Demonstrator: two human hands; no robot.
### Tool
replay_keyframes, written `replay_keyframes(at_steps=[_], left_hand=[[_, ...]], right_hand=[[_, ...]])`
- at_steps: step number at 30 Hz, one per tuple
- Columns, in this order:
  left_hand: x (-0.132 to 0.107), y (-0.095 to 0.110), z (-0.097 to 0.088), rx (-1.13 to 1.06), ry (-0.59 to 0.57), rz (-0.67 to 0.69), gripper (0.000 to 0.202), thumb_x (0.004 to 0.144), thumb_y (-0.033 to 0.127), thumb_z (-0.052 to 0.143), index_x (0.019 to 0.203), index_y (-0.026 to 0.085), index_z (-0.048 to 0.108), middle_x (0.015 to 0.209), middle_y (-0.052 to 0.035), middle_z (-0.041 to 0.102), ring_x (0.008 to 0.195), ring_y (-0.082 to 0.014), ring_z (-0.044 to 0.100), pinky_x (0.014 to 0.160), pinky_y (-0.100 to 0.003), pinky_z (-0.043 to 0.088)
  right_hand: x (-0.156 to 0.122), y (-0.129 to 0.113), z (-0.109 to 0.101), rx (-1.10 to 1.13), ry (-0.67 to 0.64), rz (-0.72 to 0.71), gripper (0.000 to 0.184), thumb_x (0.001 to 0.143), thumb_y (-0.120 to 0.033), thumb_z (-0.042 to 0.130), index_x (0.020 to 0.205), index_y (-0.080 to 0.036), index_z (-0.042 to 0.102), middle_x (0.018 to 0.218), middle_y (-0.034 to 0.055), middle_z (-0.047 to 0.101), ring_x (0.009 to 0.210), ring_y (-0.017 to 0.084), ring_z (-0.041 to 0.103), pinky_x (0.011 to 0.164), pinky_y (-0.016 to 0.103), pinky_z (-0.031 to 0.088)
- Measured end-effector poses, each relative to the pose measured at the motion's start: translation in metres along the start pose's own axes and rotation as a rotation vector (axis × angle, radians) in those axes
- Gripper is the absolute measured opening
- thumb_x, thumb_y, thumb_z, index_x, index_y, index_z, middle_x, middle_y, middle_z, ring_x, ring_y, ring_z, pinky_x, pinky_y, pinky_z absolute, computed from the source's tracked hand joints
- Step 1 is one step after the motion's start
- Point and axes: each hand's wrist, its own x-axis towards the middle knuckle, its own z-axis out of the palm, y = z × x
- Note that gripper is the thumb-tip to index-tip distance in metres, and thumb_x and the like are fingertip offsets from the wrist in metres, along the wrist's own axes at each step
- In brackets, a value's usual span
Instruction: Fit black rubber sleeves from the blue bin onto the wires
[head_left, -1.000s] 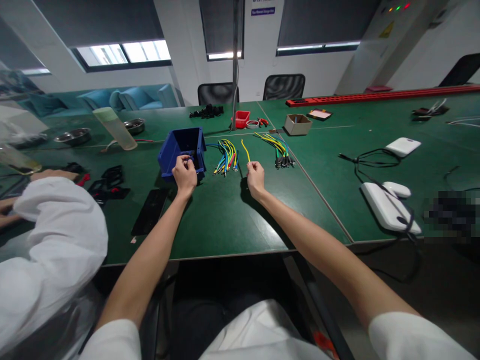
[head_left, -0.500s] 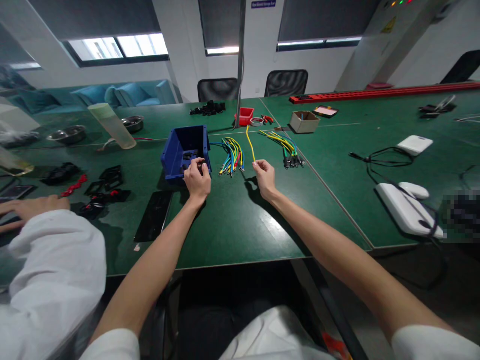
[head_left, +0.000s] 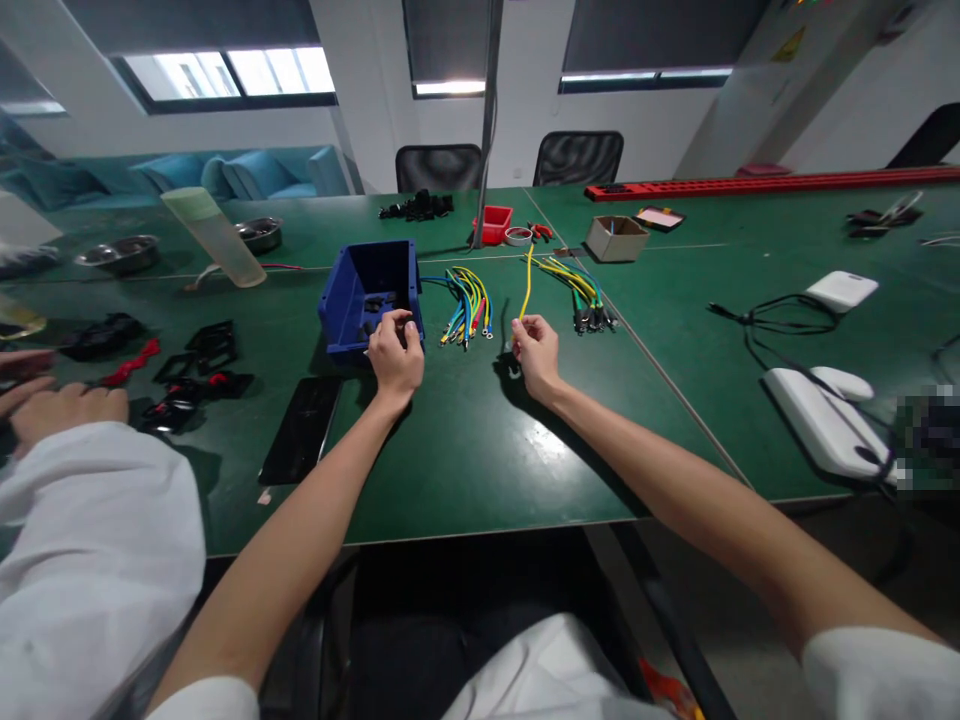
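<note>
My right hand [head_left: 536, 355] pinches the near end of a yellow wire [head_left: 528, 285], which stretches away from me above the table. At the front rim of a blue bin [head_left: 346, 318], my left hand [head_left: 396, 358] is closed with its fingers curled; a dark bit shows by the fingertips, too small to make out. Small black parts [head_left: 379, 302] lie inside the bin. Between my hands is a bundle of yellow, blue and red wires [head_left: 469, 305] with ring terminals. Right of the held wire, a second bundle of yellow, green and blue wires [head_left: 577, 285] has black ends.
A black phone [head_left: 300, 430] lies left of my forearm. Farther left are black parts [head_left: 214, 345] and another person's hand [head_left: 71, 410]. A red tray [head_left: 495, 224], a cardboard box [head_left: 616, 240] and a metal pole [head_left: 486, 130] stand behind. White devices [head_left: 821, 420] with cables lie right.
My right hand has moved a little to the right with the yellow wire, which now leans the other way, its far end near the second bundle. My left hand stays by the bin.
</note>
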Motion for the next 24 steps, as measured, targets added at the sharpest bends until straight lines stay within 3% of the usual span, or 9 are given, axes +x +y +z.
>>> replay_keyframes(at_steps=[8,19,24], left_hand=[[-0.015,0.019,0.003,-0.13,0.029,0.14,0.021,0.088,0.031,0.049,0.105,0.018,0.052,0.095,-0.0052,0.064,0.085,-0.0165,0.062,0.082,-0.03,0.047],[-0.023,0.023,0.009,-0.286,-0.205,0.187,0.027,0.081,0.032,0.063,0.102,0.018,0.055,0.088,-0.004,0.067,0.078,-0.0147,0.064,0.071,-0.026,0.049],[-0.024,0.022,0.01,-0.279,-0.301,0.182,0.021,0.077,0.032,0.067,0.09,0.017,0.059,0.084,-0.0036,0.069,0.073,-0.0148,0.064,0.069,-0.027,0.05]], right_hand=[[0.005,0.005,-0.003,0.153,-0.012,0.081,0.03,0.074,-0.047,0.062,0.079,-0.021,0.047,0.058,-0.0065,0.045,0.045,0.008,0.042,0.041,0.021,0.031],[0.003,0.001,-0.003,0.172,-0.054,0.11,0.032,0.071,-0.042,0.067,0.084,-0.022,0.046,0.056,-0.0064,0.053,0.044,0.008,0.045,0.042,0.02,0.031],[0.004,0.002,-0.002,0.163,-0.085,0.101,0.032,0.07,-0.041,0.067,0.085,-0.022,0.047,0.057,-0.0067,0.053,0.044,0.008,0.044,0.043,0.02,0.031]])
